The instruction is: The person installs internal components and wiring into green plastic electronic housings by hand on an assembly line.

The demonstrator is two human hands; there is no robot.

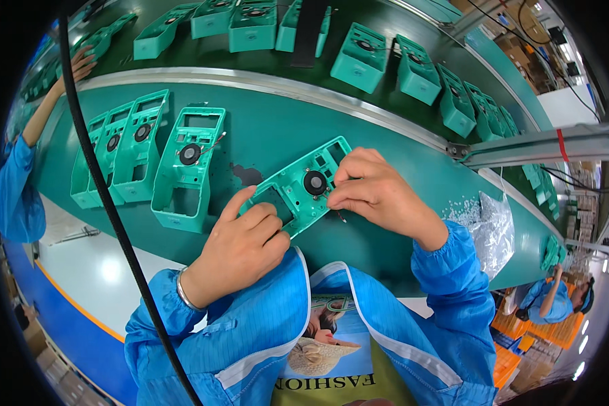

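Observation:
A green plastic housing (292, 188) lies slanted on the green bench in front of me, its hollow side up. A round black speaker (315, 183) sits inside it, right of a large rectangular opening. My left hand (242, 252) is closed on the housing's left end, with the index finger stretched along the rim. Beside the speaker, the fingers of my right hand (375, 193) are pinched together over the housing's right edge. A short wire end (343, 217) shows just below those fingertips. What the pinch itself holds is hidden.
Left stands another green housing (188, 162) with a speaker and loose wires, beside several more. A clear bag (492, 233) with small pellets lies right. Behind a metal rail (250, 76), a dark conveyor (183, 51) carries several housings. A black cable (108, 196) hangs across the left; a co-worker's hand (81, 66) reaches in.

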